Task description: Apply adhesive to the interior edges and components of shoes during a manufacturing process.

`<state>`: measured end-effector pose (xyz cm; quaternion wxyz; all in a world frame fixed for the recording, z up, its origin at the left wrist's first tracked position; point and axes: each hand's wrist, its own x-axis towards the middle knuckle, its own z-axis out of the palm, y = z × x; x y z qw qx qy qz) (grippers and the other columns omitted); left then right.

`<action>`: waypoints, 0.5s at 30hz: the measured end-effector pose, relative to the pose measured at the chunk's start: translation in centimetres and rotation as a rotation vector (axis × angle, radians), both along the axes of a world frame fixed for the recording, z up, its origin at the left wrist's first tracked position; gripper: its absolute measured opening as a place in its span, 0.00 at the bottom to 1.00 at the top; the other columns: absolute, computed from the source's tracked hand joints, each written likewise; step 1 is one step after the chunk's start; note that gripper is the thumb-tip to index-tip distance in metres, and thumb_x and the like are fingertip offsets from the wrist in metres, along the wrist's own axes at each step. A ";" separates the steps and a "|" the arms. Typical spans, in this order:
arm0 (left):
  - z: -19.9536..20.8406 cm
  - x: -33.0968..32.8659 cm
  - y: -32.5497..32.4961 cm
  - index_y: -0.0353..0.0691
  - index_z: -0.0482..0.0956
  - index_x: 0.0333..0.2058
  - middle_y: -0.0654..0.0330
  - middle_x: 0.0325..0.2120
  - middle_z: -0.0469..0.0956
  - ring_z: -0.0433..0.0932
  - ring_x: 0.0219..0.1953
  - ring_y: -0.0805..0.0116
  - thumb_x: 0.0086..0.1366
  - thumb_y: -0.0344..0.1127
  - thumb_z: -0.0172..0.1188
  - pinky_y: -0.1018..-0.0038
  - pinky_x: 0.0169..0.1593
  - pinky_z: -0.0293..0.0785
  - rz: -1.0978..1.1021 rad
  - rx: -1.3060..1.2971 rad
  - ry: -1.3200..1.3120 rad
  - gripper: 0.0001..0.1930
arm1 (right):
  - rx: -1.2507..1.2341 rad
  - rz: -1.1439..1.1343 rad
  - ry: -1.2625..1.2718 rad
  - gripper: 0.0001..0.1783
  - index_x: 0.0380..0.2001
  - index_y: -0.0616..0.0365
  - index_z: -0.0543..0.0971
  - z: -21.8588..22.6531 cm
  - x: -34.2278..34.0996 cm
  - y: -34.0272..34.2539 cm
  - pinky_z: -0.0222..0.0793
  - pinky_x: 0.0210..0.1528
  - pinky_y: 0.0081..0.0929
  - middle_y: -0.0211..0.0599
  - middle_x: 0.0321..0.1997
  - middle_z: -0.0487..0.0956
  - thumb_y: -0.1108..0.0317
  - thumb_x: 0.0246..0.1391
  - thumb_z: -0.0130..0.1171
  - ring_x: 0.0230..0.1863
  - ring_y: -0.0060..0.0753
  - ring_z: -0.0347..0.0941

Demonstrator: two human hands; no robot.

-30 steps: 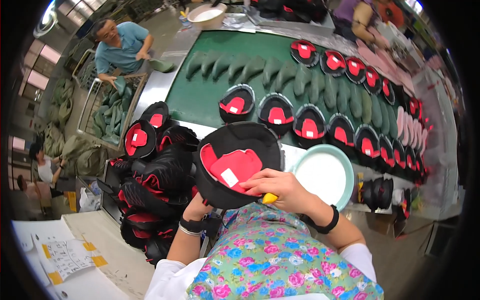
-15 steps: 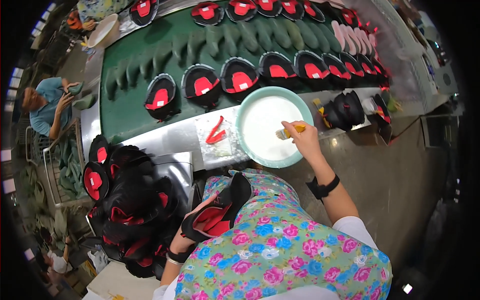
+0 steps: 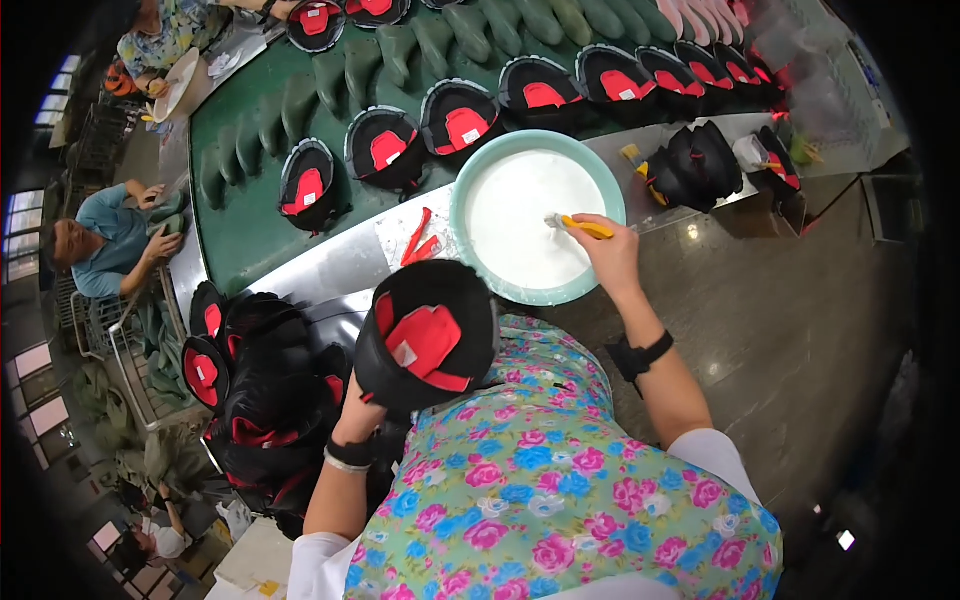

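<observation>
My left hand (image 3: 362,415) grips the lower edge of a black shoe upper with a red lining (image 3: 428,335), held up in front of my flowered apron. My right hand (image 3: 610,252) holds a yellow-handled brush (image 3: 580,226) whose tip rests in the white liquid of a pale green basin (image 3: 470,196). The basin sits on a metal bench edge just ahead of me.
A green conveyor (image 3: 250,215) carries rows of black and red uppers (image 3: 385,148) and green lasts. A pile of uppers (image 3: 262,385) lies at my left. Red strips (image 3: 420,240) lie beside the basin. A seated person (image 3: 110,240) works at far left; another (image 3: 170,25) sits at the top left.
My left hand has raised the upper from my lap to chest height, lining toward me. My right hand keeps the brush in the basin. The view has shifted a little.
</observation>
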<state>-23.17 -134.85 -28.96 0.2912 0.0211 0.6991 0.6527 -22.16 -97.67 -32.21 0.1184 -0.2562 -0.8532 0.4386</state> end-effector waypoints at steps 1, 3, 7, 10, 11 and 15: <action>0.0 -0.4 1.0 0.30 0.65 0.58 0.53 0.54 0.72 0.71 0.55 0.68 0.64 0.32 0.60 0.72 0.59 0.63 0.011 0.012 0.063 0.26 | -0.052 -0.018 0.042 0.10 0.35 0.64 0.83 1.8 0.0 -0.4 0.75 0.39 0.25 0.43 0.33 0.84 0.74 0.46 0.68 0.35 0.30 0.81; 0.1 -1.2 2.8 0.30 0.66 0.57 0.54 0.53 0.74 0.72 0.54 0.68 0.64 0.32 0.60 0.72 0.58 0.65 0.019 0.042 -0.021 0.25 | -0.234 0.075 0.106 0.11 0.36 0.65 0.83 5.2 -0.1 -1.7 0.75 0.40 0.23 0.41 0.35 0.84 0.76 0.47 0.67 0.37 0.28 0.80; 0.4 -2.1 5.4 0.30 0.69 0.55 0.54 0.49 0.77 0.74 0.50 0.70 0.65 0.32 0.60 0.73 0.55 0.67 -0.053 0.160 -0.059 0.22 | -0.541 0.404 0.173 0.13 0.40 0.65 0.82 9.2 -0.4 -5.5 0.72 0.44 0.17 0.36 0.39 0.83 0.77 0.48 0.66 0.40 0.22 0.77; 0.6 -2.1 5.5 0.30 0.70 0.55 0.55 0.48 0.77 0.74 0.49 0.70 0.65 0.32 0.59 0.73 0.54 0.68 -0.066 0.192 -0.035 0.21 | -0.567 0.331 0.240 0.12 0.39 0.65 0.83 9.0 -1.2 -6.4 0.72 0.41 0.17 0.35 0.36 0.83 0.76 0.49 0.67 0.36 0.20 0.77; 0.7 -2.0 5.3 0.30 0.70 0.55 0.55 0.48 0.77 0.74 0.49 0.70 0.65 0.32 0.59 0.73 0.54 0.68 -0.043 0.190 -0.048 0.21 | -0.528 0.279 0.216 0.11 0.38 0.64 0.83 8.6 -1.3 -6.0 0.72 0.40 0.16 0.35 0.36 0.83 0.75 0.49 0.66 0.36 0.20 0.78; 1.0 -2.0 3.7 0.33 0.64 0.59 0.56 0.53 0.73 0.74 0.53 0.68 0.67 0.27 0.54 0.71 0.57 0.70 -0.013 0.139 0.007 0.22 | -0.394 0.118 0.146 0.09 0.34 0.64 0.83 6.9 -0.5 -5.2 0.72 0.35 0.17 0.35 0.30 0.83 0.71 0.49 0.67 0.31 0.19 0.77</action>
